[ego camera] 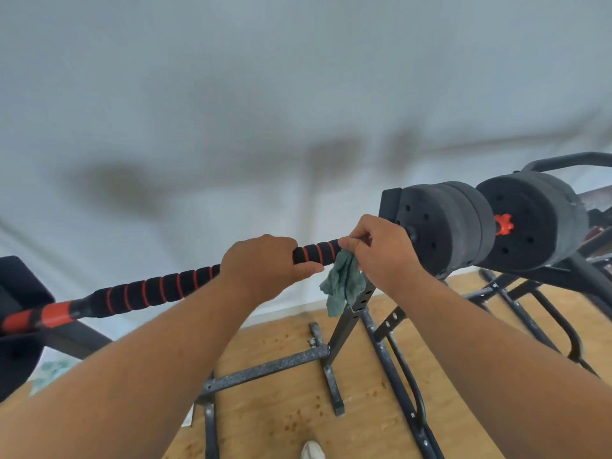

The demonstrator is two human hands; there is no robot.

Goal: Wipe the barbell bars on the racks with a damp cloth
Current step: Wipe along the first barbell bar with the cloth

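Left hand grips the bar; right hand pinches the cloth against it.

left hand gripping bar, right hand holding cloth

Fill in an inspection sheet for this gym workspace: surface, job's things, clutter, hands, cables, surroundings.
Surface: wooden floor, speckled with small dark spots.
Job's things: padded barbell bar on a rack; green cloth hanging at the bar.
Clutter: pale green item at lower left, too blurred to identify.
Hands: left hand grips the bar; right hand holds the cloth.
Cables: nothing seen.
Surroundings: black weight plates, pale wall.
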